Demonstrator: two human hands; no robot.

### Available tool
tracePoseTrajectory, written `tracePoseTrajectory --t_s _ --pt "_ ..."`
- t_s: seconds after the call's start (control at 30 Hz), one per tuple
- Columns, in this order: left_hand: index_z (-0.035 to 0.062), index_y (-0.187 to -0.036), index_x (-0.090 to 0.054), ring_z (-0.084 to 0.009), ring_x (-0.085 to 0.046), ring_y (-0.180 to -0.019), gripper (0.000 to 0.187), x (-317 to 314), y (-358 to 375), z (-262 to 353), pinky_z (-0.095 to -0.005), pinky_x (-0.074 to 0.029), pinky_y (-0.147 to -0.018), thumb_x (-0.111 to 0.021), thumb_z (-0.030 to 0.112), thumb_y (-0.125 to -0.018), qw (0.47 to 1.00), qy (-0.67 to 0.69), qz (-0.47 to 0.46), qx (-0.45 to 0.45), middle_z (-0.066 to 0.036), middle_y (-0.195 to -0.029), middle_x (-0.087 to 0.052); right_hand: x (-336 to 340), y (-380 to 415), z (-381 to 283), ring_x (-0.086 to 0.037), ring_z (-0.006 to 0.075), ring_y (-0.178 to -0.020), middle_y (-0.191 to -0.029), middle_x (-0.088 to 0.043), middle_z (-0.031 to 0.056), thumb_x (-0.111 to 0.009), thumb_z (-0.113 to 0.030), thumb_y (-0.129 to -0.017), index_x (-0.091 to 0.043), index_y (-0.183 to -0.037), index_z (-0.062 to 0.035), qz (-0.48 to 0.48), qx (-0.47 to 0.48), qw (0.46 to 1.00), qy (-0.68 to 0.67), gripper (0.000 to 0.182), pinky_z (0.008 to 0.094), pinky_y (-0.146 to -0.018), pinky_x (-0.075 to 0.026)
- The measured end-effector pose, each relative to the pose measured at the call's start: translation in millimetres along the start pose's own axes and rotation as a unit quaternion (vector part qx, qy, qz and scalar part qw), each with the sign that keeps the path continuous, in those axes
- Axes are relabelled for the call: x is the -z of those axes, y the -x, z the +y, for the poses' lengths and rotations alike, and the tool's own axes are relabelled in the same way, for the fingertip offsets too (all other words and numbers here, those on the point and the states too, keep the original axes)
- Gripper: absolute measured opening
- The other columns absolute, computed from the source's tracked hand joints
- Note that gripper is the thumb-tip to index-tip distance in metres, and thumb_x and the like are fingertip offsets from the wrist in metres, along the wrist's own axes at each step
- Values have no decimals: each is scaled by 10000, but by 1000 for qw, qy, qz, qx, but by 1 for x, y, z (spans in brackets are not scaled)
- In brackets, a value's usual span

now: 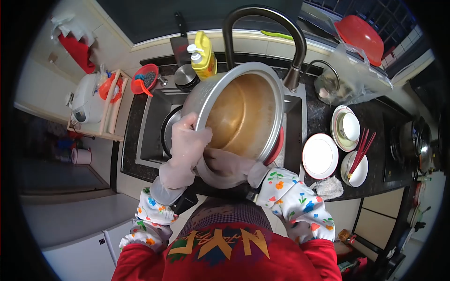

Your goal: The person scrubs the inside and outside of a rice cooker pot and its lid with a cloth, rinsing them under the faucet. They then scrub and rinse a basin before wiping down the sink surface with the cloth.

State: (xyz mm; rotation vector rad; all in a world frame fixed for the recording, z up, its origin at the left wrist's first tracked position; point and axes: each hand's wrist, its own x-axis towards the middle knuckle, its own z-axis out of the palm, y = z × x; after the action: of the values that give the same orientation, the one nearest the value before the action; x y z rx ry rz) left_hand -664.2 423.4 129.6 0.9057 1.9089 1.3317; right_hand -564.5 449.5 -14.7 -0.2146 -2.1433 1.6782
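A large metal pot (pixel 243 107) is tilted toward me over the sink (pixel 152 117), its brownish inside facing me. My left hand (pixel 185 143), in a translucent glove, is closed round the pot's left rim, thumb at the edge. Gloved as well, my right hand (pixel 228 163) reaches over the near rim and lies flat along the lower inner wall. Its fingertips are hard to make out, and I see nothing held in it. Behind the pot, a dark round pan (pixel 169 131) shows in the left basin. Part of a red basin (pixel 277 147) shows at right.
A dark faucet (pixel 262 11) arches above the pot. Behind stand a yellow pump bottle (pixel 205 58) and a cleaver (pixel 180 40). On the right counter are a white plate (pixel 320 156), bowls (pixel 349 126), red chopsticks (pixel 362 152) and a cloth (pixel 329 188).
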Motion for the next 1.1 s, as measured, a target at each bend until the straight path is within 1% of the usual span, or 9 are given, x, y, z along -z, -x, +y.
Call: tracePoseTrajectory --t_s 0.07,0.17,0.27,0.33,0.73,0.77,0.9,0.97,1.1 --pt "30 -684 -554 -39 -445 -536 59 0 3 0 -220 -324 -461 -583 -20 -693 1000 -15 -9 -8 36 -579 -494 6 -21 -54 -608 291 -889 -943 -622 166 -456 -22 -850 -624 -961 -21 90 -43 983 -152 202 394 -773 -474" --pt "28 -658 -557 -59 -467 -515 66 13 4 2 -227 -347 -468 -598 -7 -696 998 -42 -40 20 32 -551 -484 55 -56 -39 -602 236 -792 -856 -630 125 -501 -29 -836 -630 -849 -23 139 153 963 172 129 386 -701 -480" --pt "24 -642 -551 -68 -474 -517 77 21 6 9 -241 -355 -471 -593 3 -702 993 -113 -37 5 14 -559 -487 109 -44 -18 -617 196 -956 -985 -659 63 -496 -101 -900 -616 -993 -45 133 7 800 -585 162 354 -889 -481" --pt "20 -642 -548 -69 -475 -523 79 24 5 19 -245 -356 -476 -590 7 -707 992 -120 -28 -7 5 -568 -489 127 -30 -28 -613 227 -994 -1128 -611 104 -488 -94 -908 -523 -1160 -52 262 -12 772 -579 259 425 -909 -479" --pt "-7 -636 -520 -173 -494 -531 79 25 10 13 -297 -372 -497 -585 -13 -682 964 -174 -10 -202 -87 -599 -486 95 145 119 -526 196 -513 -676 -556 85 -535 30 -794 -561 -847 -35 325 -304 810 -381 87 323 -435 -375" --pt "-6 -631 -516 -210 -504 -531 89 23 13 13 -306 -377 -495 -592 -16 -675 941 -205 -19 -270 -107 -606 -495 87 144 150 -520 218 -598 -705 -539 107 -535 -25 -816 -523 -783 -11 197 -165 809 -529 38 312 -523 -427" --pt "28 -572 -473 -266 -481 -524 185 21 26 16 -341 -371 -475 -642 -37 -613 875 -254 -57 -409 -102 -582 -450 67 95 132 -544 209 -700 -712 -537 90 -535 -62 -851 -545 -823 -14 209 -282 807 -476 57 291 -626 -457" --pt "38 -561 -465 -269 -487 -526 202 27 36 26 -352 -371 -471 -650 -38 -590 849 -289 -80 -434 -96 -573 -443 54 84 189 -572 235 -609 -731 -589 119 -476 -181 -924 -585 -855 -8 123 -84 852 -502 216 308 -584 -453" --pt "81 -545 -437 -254 -494 -526 270 46 50 40 -370 -368 -458 -693 14 -486 783 -369 -138 -482 -63 -596 -429 45 66 158 -584 265 -667 -778 -599 146 -475 -209 -925 -587 -891 -9 170 -114 881 -426 232 332 -624 -459"
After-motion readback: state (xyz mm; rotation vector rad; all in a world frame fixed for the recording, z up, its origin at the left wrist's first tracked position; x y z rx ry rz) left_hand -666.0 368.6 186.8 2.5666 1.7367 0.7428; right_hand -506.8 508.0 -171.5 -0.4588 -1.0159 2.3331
